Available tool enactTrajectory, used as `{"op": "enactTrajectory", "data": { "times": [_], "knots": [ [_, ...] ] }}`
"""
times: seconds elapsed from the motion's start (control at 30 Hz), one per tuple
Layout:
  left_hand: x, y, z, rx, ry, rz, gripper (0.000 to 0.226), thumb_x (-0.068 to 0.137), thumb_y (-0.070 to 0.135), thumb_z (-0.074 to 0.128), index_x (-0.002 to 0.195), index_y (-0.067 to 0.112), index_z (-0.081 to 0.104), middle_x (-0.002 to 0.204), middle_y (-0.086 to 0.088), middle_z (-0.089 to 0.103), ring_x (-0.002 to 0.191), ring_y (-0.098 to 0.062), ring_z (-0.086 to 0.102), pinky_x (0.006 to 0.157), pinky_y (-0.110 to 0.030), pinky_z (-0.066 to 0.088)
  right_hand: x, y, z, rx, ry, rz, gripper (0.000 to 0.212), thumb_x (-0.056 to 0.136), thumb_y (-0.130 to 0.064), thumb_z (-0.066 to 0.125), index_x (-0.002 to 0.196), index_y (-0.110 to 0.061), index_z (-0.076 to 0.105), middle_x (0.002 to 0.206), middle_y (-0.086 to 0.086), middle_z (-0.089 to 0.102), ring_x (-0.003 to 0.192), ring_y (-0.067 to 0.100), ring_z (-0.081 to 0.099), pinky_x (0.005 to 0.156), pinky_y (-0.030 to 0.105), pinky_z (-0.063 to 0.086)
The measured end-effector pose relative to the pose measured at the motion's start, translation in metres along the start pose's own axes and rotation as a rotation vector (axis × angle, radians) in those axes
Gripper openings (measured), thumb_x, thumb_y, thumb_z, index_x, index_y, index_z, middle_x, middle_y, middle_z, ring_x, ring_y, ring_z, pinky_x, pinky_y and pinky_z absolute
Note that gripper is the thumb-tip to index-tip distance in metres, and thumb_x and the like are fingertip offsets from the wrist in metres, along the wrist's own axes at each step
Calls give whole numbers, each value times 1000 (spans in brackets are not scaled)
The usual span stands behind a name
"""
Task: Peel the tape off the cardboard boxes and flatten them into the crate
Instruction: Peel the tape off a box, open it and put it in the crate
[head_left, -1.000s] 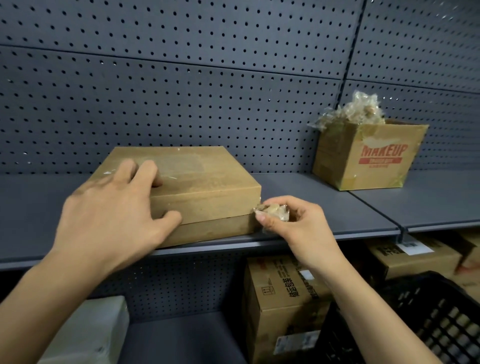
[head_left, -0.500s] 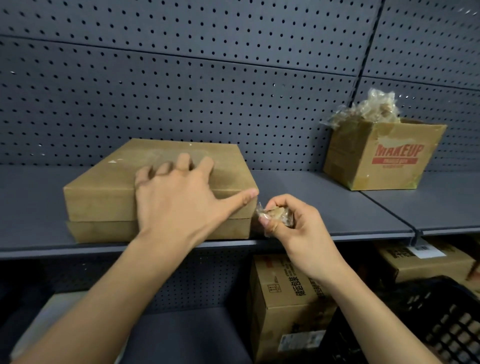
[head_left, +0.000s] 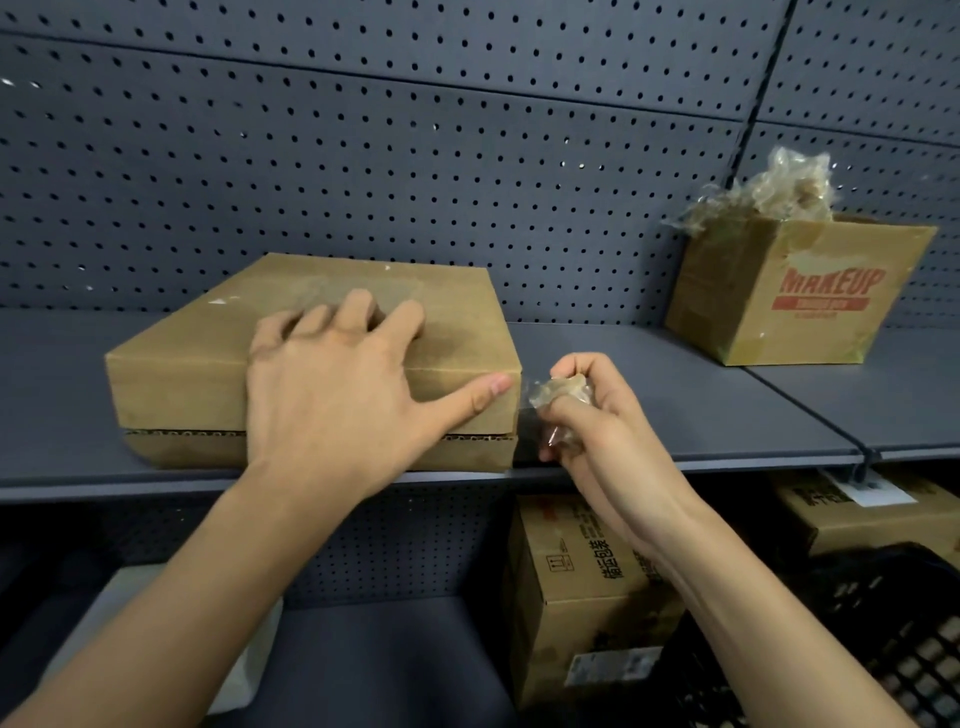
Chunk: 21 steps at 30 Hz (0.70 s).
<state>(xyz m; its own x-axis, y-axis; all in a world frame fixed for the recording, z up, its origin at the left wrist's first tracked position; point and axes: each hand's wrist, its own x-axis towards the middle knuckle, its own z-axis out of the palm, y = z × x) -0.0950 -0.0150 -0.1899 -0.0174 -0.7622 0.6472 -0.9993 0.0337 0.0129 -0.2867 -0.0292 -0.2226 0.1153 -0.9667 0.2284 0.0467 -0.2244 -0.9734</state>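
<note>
Box: one flat cardboard box (head_left: 187, 384) lies on the shelf (head_left: 675, 405), left of middle, near the front lip.
Box axis: its long axis runs left to right along the shelf, turned slightly; a long side face is toward the camera, and a corrugated edge shows low along that face.
Left hand: the left hand (head_left: 332, 395) lies spread on the box, fingers on the top face, thumb stretched along the front face toward the right front corner.
Right hand: the right hand (head_left: 597, 431) has its fingers curled round a crumpled wad of clear tape (head_left: 558, 392), pinched just beside the box's right front corner.
Tape link: I cannot tell whether the wad is attached to the box.
Hands: two, apart, with the box corner between them.
Crate: one black crate (head_left: 893, 649), lower right, below the shelf, partly cut off.
Other boxes: one MAKEUP box (head_left: 795, 301) stands on the shelf at the right, well apart, with a heap of clear tape (head_left: 769, 187) sticking out of its top; two lower boxes (head_left: 582, 587) (head_left: 883, 514) stand under the shelf.
Box count: four in all.
Back: grey pegboard (head_left: 363, 156).
</note>
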Motion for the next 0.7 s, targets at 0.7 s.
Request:
{"op": "enactTrajectory", "data": {
  "times": [0.7],
  "knots": [
    [-3,-11,3,-25,57,54,84,76,96,15,97,31,63,91,-2,61,89,-30,65,92,-44,40,-13,-3,-13,72,-163,-65,33,88,-17,58,120,-11,69,102,1,75,90,7,66,76,16,49]
  ]
}}
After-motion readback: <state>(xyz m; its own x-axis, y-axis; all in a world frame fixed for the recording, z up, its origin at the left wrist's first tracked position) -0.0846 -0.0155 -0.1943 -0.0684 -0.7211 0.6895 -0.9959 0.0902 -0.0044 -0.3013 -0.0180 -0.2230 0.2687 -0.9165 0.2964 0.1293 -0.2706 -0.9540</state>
